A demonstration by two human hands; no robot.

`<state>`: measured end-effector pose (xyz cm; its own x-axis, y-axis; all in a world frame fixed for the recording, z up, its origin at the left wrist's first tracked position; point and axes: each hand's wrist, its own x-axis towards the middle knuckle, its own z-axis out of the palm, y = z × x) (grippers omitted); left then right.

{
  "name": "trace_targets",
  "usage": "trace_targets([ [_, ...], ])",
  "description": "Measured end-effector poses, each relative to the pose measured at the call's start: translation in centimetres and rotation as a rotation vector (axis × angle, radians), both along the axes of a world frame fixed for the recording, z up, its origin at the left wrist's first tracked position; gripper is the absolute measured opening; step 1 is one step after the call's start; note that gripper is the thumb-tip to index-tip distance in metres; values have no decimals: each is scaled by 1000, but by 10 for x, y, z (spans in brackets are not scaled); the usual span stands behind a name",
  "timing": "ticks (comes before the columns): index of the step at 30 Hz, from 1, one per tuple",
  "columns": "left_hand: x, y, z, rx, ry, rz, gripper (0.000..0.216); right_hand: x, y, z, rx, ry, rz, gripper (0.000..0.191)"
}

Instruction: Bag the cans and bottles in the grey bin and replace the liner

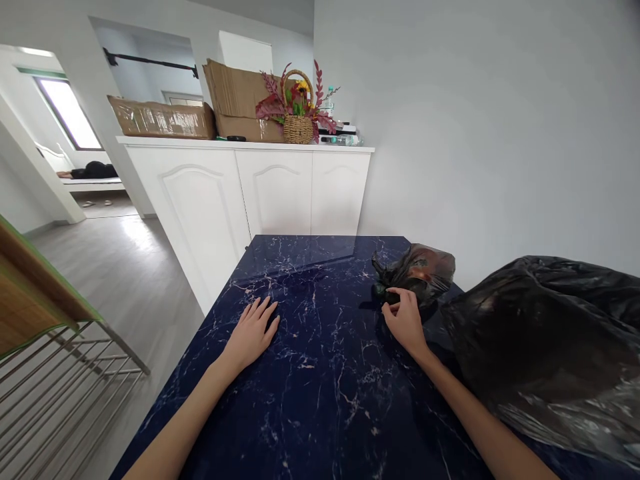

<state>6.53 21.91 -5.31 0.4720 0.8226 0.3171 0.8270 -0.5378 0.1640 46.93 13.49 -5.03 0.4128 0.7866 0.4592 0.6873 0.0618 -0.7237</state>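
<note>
My left hand point(251, 331) lies flat on the dark blue marble table point(320, 400), fingers stretched out and holding nothing. My right hand point(404, 321) is further right, its fingers pinched on the edge of a small tied black plastic bag point(417, 273) that rests on the table by the wall. A much larger black plastic bag point(545, 347) bulges at the right, beside my right forearm.
A white cabinet point(260, 193) stands beyond the table, carrying cardboard boxes point(165, 119), a wicker flower basket point(299, 107) and bottles. A wire rack point(60, 380) and wooden board sit at the lower left. Grey floor runs left toward a doorway.
</note>
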Motion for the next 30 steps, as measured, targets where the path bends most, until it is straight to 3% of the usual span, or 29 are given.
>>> trace_targets([
  [5, 0, -2, 3, -8, 2, 7, 61, -22, -3, 5, 28, 52, 98, 41],
  [9, 5, -9, 13, 21, -47, -21, 54, -47, -10, 13, 39, 99, 268, 40],
  [15, 43, -44, 41, 69, -227, -172, 38, -100, -41, 30, 56, 135, 551, 29],
  [21, 65, -70, 46, 78, -284, -383, 51, -137, -74, 42, 36, 86, 867, 41],
  [23, 64, -70, 45, 92, -271, -413, 40, -138, -78, 39, 38, -2, 874, 44],
  [30, 63, -70, 48, 150, -451, -324, 15, -128, -74, 34, 246, -218, 605, 41],
])
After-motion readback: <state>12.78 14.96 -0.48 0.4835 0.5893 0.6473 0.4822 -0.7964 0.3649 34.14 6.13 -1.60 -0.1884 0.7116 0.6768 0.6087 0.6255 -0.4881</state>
